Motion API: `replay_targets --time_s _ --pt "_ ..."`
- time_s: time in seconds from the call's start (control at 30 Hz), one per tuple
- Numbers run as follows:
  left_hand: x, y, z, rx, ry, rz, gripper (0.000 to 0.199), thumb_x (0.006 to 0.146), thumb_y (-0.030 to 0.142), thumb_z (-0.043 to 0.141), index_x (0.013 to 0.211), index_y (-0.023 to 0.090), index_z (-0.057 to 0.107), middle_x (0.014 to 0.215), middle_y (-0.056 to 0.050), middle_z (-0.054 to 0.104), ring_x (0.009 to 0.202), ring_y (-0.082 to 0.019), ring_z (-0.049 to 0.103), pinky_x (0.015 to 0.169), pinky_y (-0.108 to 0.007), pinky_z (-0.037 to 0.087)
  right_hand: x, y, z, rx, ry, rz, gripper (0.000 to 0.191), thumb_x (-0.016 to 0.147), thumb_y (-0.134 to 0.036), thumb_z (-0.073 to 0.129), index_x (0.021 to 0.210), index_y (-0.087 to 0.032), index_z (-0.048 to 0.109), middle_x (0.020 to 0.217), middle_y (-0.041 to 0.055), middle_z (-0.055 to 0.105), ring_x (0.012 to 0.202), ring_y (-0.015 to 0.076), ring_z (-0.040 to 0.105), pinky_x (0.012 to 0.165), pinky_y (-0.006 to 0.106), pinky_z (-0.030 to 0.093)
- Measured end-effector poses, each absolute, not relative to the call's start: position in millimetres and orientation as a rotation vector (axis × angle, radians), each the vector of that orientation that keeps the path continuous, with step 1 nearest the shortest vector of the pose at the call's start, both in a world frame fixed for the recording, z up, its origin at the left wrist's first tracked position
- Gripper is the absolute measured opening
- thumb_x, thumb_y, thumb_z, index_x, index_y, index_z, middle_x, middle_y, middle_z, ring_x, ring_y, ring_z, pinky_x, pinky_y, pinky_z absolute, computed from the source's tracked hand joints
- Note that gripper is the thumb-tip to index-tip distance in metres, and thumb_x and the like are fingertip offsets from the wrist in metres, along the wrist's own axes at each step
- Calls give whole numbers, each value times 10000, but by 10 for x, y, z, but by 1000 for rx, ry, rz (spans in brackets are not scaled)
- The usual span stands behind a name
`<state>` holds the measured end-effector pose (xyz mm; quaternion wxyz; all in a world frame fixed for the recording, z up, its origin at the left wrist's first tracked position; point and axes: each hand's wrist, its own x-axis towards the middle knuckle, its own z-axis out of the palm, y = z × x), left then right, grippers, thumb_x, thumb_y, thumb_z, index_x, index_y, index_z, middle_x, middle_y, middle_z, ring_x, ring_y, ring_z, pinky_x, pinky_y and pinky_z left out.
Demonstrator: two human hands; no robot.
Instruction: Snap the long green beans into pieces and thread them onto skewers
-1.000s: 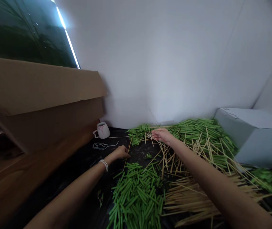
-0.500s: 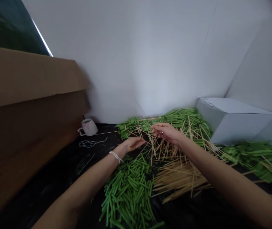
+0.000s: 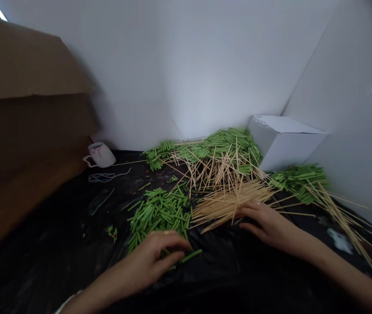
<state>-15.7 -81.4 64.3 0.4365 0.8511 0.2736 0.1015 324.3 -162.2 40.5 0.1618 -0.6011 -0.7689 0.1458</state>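
Observation:
My left hand [image 3: 160,255] hovers over the near edge of a loose pile of cut green beans [image 3: 163,211]. Its thumb and fingers are curved and apart, and nothing shows held between them. On the right, my right hand [image 3: 264,222] reaches the near side of a stack of bamboo skewers [image 3: 221,203], fingertips at the sticks and thumb held away. Whether those fingertips press on a skewer is hard to see. Behind the stack, more skewers lie criss-cross against heaped bean pieces [image 3: 231,141], some of which sit in neat rows.
A white mug [image 3: 101,155] and a tangle of pale string [image 3: 103,177] lie at the left, by a large cardboard box [image 3: 29,65]. At the right stand a white box [image 3: 293,141] and another bean heap [image 3: 300,179] with skewers. Black plastic sheeting [image 3: 58,266] covers the surface.
Both hands have come back from the criss-crossed skewers toward me, the left down to the loose beans, the right to the skewer stack. The view has tilted down and turned right.

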Motion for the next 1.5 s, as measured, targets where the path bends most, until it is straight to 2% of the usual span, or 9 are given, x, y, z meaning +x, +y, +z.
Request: replay_targets --time_s 0.13,0.33,0.47,0.63,0.8,1.0,1.13,1.3,1.5 --pt "-238 -1105 406 2273 666 198 255 948 317 499 1125 309 683 1076 -31 707 983 -178 653 892 -300 500 3490 -2075 -8 -1973 -2180 191 132 893 -223 537 951 -203 654 1007 105 641 934 255 592 838 415 476" --pt "-409 -1130 82 2379 822 393 251 945 287 489 1062 267 709 1006 -59 712 941 -190 664 854 -302 526 3815 -2305 -380 -2097 -2142 17 161 845 -133 472 830 -193 620 876 90 630 822 241 612 764 374 494" --pt "-594 -1155 -47 2337 992 497 239 936 286 499 1005 256 725 974 -46 728 898 -176 683 814 -258 537 3940 -2350 -272 -2151 -2133 71 166 844 -171 496 748 -217 623 789 66 654 737 228 635 709 351 493" --pt "-690 -1207 -298 2236 1160 720 223 896 343 555 913 254 759 909 -38 757 849 -191 708 793 -256 557 3734 -2070 17 -2011 -2124 -5 223 932 -243 450 891 -233 668 918 71 698 823 213 662 726 310 487" --pt "-692 -1199 -446 2037 1316 958 247 842 432 619 853 240 774 871 -31 774 807 -204 726 765 -264 577 3382 -1538 43 -1954 -2434 -373 254 885 -79 454 1000 -192 650 873 83 680 793 227 649 681 307 448" --pt "-698 -1189 -431 2014 1321 930 284 834 471 616 847 239 778 887 -38 776 821 -214 727 771 -273 582 3401 -1307 -115 -1871 -2623 -667 221 860 -45 508 978 -178 640 878 94 681 793 234 650 656 309 429" --pt "-679 -1198 -434 2074 1309 922 268 842 455 606 858 249 775 895 -35 774 834 -210 724 781 -267 575 3540 -1282 -131 -1811 -2634 -724 167 875 -64 508 903 -168 636 890 105 674 785 231 631 686 326 437" --pt "-675 -1193 -441 2122 1287 903 251 853 432 596 853 253 771 876 -29 772 818 -200 724 773 -254 571 3824 -1057 -25 -1731 -2662 -806 193 877 -45 494 957 -127 649 912 133 684 832 244 623 757 347 438" --pt "-683 -1173 -452 2134 1292 901 236 850 426 604 865 263 774 888 -18 772 822 -200 725 763 -247 571 4079 -876 -39 -1647 -2761 -747 169 882 -55 513 882 -127 666 840 102 688 802 222 622 768 340 436"
